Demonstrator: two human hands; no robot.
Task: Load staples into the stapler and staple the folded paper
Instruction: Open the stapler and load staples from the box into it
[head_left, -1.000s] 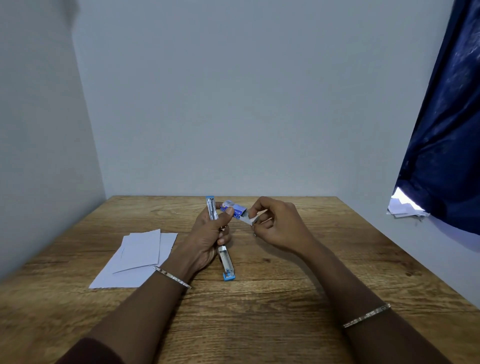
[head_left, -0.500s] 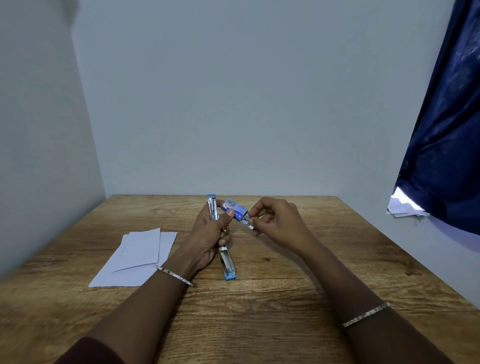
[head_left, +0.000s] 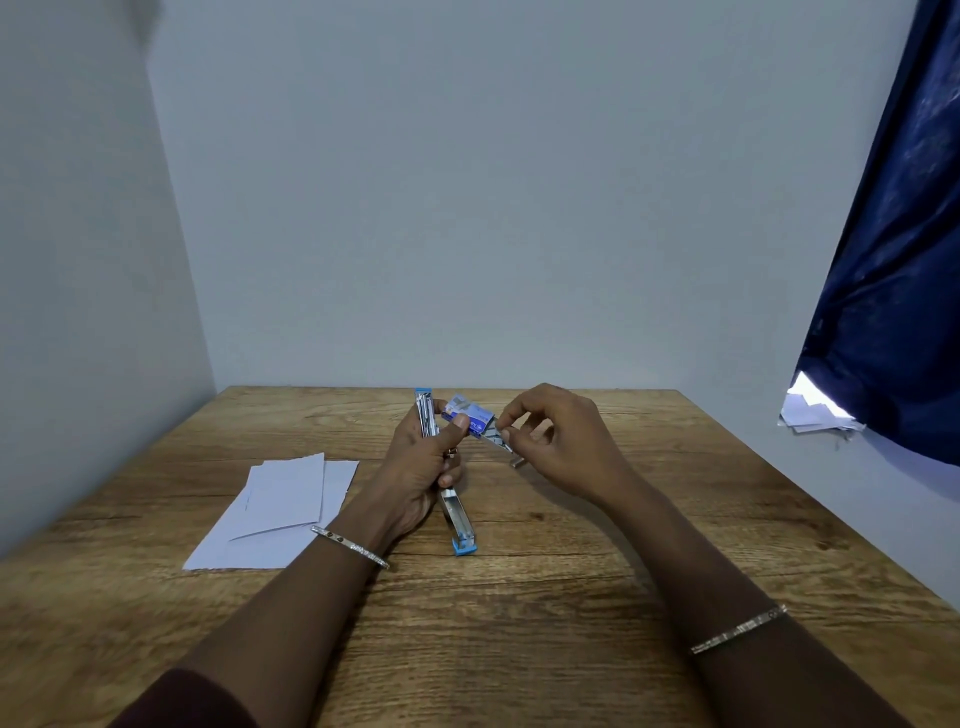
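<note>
My left hand (head_left: 423, 470) grips the silver stapler (head_left: 458, 519), which is swung wide open: its upper arm points up and away, its lower arm with a blue tip rests toward me on the table. The thumb of that hand also pins a small blue staple box (head_left: 466, 411) against the stapler. My right hand (head_left: 558, 444) pinches a strip of staples (head_left: 500, 441) that sticks out of the box's right end. The folded white paper (head_left: 283, 506) lies flat on the table to the left of my left hand.
The wooden table (head_left: 519, 597) meets grey walls at the back and on the left. A dark blue curtain (head_left: 893, 260) hangs at the right, with some white papers (head_left: 813, 415) beneath its lower edge.
My right hand has drawn the staple strip further out of the box, down and to the right. The left hand with stapler and box has stayed almost still.
</note>
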